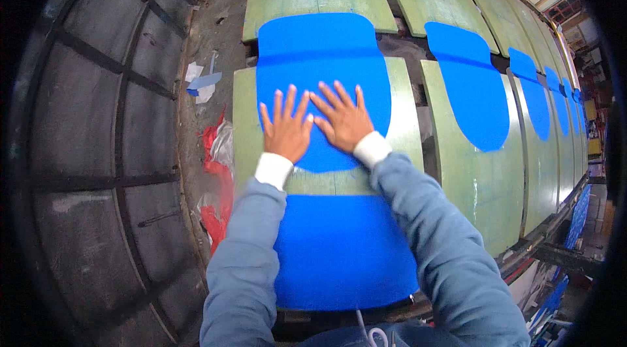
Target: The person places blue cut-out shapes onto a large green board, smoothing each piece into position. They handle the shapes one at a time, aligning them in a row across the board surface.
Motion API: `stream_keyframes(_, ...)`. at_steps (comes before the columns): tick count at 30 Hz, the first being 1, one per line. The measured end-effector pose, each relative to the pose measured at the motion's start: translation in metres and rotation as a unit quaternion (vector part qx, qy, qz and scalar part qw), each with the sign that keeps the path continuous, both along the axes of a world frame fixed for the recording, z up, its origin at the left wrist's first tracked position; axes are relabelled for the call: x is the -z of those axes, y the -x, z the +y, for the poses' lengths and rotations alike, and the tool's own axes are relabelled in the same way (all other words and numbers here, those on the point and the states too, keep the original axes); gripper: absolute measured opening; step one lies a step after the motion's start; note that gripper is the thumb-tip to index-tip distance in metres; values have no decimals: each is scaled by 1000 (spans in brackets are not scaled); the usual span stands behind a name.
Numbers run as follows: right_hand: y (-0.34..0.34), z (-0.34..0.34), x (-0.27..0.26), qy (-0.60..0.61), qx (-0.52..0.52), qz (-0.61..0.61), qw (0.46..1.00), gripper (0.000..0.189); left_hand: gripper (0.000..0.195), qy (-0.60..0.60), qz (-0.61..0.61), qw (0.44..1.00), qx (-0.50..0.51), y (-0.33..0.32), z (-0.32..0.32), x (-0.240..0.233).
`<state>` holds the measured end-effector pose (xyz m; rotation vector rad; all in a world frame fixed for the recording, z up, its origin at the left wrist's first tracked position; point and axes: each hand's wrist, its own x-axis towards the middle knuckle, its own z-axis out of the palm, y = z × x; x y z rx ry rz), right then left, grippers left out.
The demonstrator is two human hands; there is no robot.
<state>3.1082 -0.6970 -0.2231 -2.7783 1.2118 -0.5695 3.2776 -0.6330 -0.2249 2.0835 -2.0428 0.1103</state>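
Note:
A cut piece of blue fabric (318, 73) lies across two green boards, bridging the dark gap between them. Both my left hand (288, 126) and my right hand (345, 119) rest palm down on its lower half, fingers spread, thumbs close together. Nearer to me, a second blue piece (343, 249) covers the near end of the same green board (313, 183), between my sleeved forearms. Neither hand grasps anything.
More green boards (480, 190) stand in a row to the right, with similar blue pieces (472, 87) on them. Dark framed panels (78, 102) line the left side. Red and clear plastic scraps (220, 175) and paper scraps (203, 83) lie beside the boards.

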Motion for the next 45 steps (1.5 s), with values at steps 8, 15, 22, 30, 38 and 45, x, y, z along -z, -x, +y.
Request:
stream_keyframes(8, 21, -102, 17, -28, 156, 38, 987, 62, 65, -88, -9, 990, -107, -12, -128, 13)
stream_keyframes(15, 18, 116, -14, -178, -102, -55, 977, 57, 64, -57, -11, 996, 71, -3, -37, -13)
stream_keyframes(22, 129, 301, -69, -355, 22, -348, 867, 50, 54, -217, 160, 954, 133, -2, 77, -49)
stream_keyframes(30, 501, 587, -89, -325, 492, -418, 691, 45, 41, -119, 428, 887, 127, 291, 309, -82)
stream_keyframes(38, 734, 690, -130, -218, 549, -505, 630, 46, 28, -188, 449, 814, 317, 678, 377, -106)
stream_keyframes(45, 884, 723, -149, -198, 502, -585, 605, 48, 28, -263, 390, 754, 458, 908, 391, -104)
